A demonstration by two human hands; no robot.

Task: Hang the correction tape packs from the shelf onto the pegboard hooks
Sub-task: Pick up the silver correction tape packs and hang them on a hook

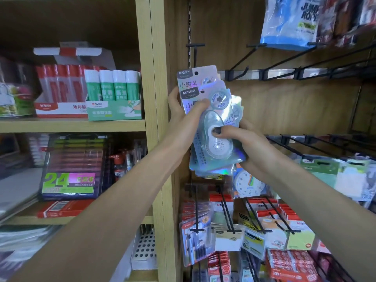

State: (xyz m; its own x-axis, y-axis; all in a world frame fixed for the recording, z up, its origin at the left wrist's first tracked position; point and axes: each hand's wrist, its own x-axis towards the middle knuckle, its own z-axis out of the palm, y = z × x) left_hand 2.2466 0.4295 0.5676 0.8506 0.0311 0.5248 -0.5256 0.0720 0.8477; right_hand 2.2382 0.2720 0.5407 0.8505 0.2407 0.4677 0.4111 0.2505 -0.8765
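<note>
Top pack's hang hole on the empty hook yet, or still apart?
Apart. The head view shows the packs, held by the left hand and right hand, with bare wood between their hang hole and the empty hook.

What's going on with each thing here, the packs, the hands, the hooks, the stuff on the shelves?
Shiny holographic correction tape packs: fanned stack, held in both hands, not yet hung.
Left hand: grips the stack's upper left edge.
Right hand: holds the stack's lower part, thumb on the front pack.
Black metal peg hook: bare, just right of the stack.
Green-and-white glue sticks: upright in their display box.
</note>
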